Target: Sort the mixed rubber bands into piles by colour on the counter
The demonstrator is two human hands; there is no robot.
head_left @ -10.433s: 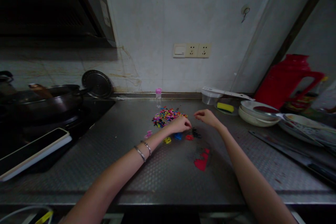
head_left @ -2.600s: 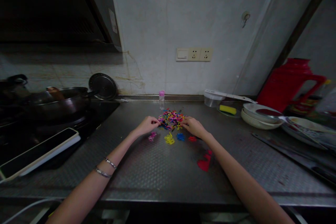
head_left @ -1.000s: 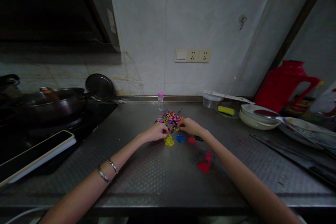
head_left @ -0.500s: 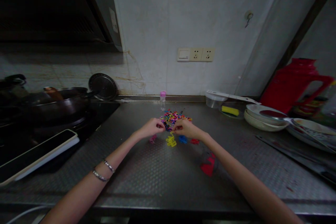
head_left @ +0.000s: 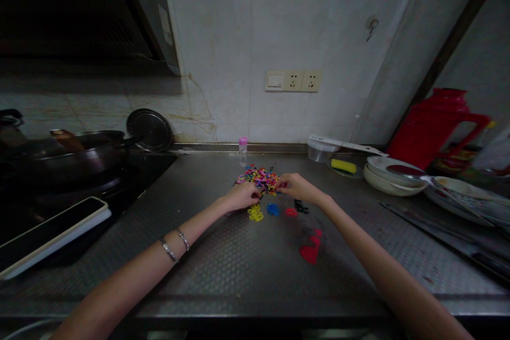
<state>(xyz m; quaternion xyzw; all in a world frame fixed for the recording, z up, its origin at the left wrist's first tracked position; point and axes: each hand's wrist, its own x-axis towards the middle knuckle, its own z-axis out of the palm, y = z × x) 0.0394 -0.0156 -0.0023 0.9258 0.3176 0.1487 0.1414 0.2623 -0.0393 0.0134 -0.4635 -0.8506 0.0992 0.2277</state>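
A mixed heap of small coloured rubber bands [head_left: 261, 176] lies on the metal counter. My left hand [head_left: 242, 195] is at the heap's near left side, fingers pinched together just above a yellow rubber band pile [head_left: 255, 213]. Whatever its fingertips hold is too small to make out. At the heap's right edge my right hand [head_left: 297, 187] has thumb and finger closed; what is between them cannot be seen clearly. In a row nearer me sit blue rubber bands [head_left: 273, 209], red rubber bands [head_left: 291, 212] and black rubber bands [head_left: 301, 206].
A clear bag with red print [head_left: 311, 248] lies in front of my right forearm. Behind the heap stands a pink-capped bottle [head_left: 243, 150]. Bowls [head_left: 392, 183], a yellow sponge [head_left: 343, 166] and a red thermos [head_left: 430, 127] are right; a pan [head_left: 79, 154] and a phone-like slab [head_left: 56, 234] left.
My left hand has shifted right toward the yellow bands, covering the pink ones. My right hand has moved right and away from me to the heap's edge; the black bands now show.
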